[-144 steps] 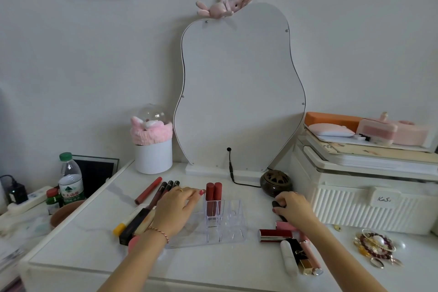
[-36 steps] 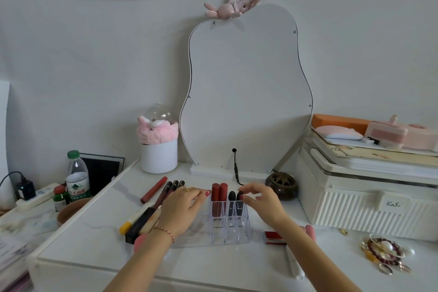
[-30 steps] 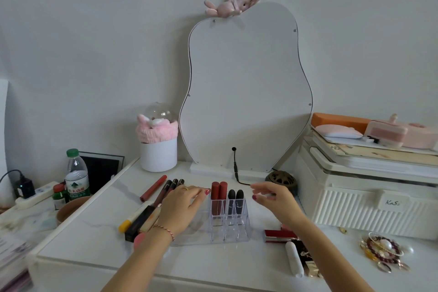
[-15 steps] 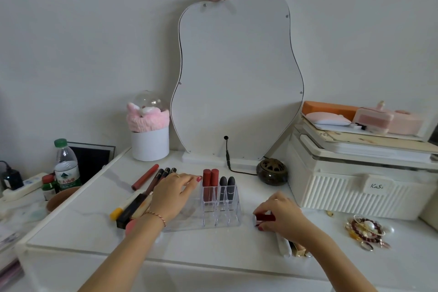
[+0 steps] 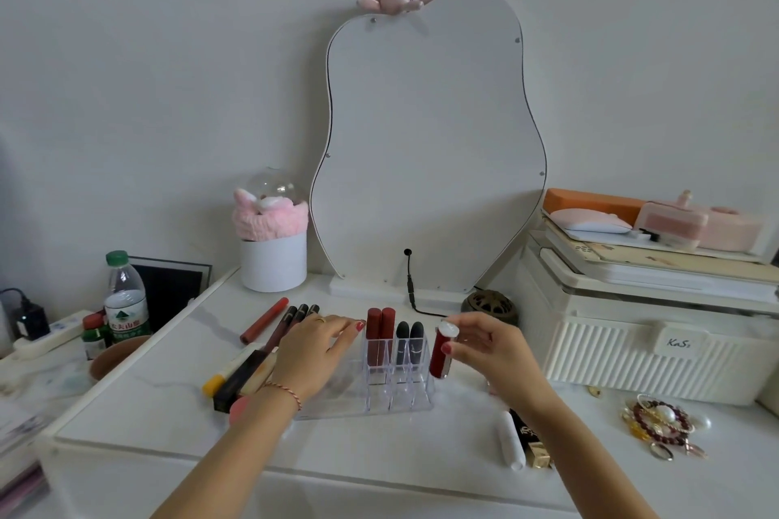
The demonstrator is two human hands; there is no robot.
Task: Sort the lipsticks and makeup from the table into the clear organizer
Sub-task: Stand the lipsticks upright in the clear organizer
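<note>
We hold a red lipstick (image 5: pixel 441 354) upright in our right hand (image 5: pixel 491 354), pinched between thumb and fingertips, white end cap up, just beside the right edge of the organizer (image 5: pixel 400 388) – not yet in a slot. It looks like a light, stiff, glossy tube, so prob. slippery; we judge a pinch round the mid-barrel safest, w/ the base free to drop straight into a slot. Nothing fragile here, but a tilted entry could catch on a divider.

The organizer is clear acrylic, light enough to skid, which is likely why our left hand (image 5: pixel 314 350) lies flat, fingers spread, on its left part, holding nothing. In the back row stand two red tubes (image 5: pixel 379 335) and, to their right, two black tubes (image 5: pixel 409 343); front slots look empty.

Outward: left of the organizer, pencils (image 5: pixel 295 318) and a black-and-yellow pen (image 5: pixel 236 377) lie on the table (image 5: pixel 168 421). Near the right forearm lie a white tube (image 5: pixel 511 440) and a black-gold case (image 5: pixel 529 438) – logo on it too small to read.

Writing: the cream box (image 5: pixel 645 354) at right has a tag, approx. "KaS", last mark unclear. The bottle (image 5: pixel 124 299) at left carries a green-logo label w/ red characters we can't make out.
</note>
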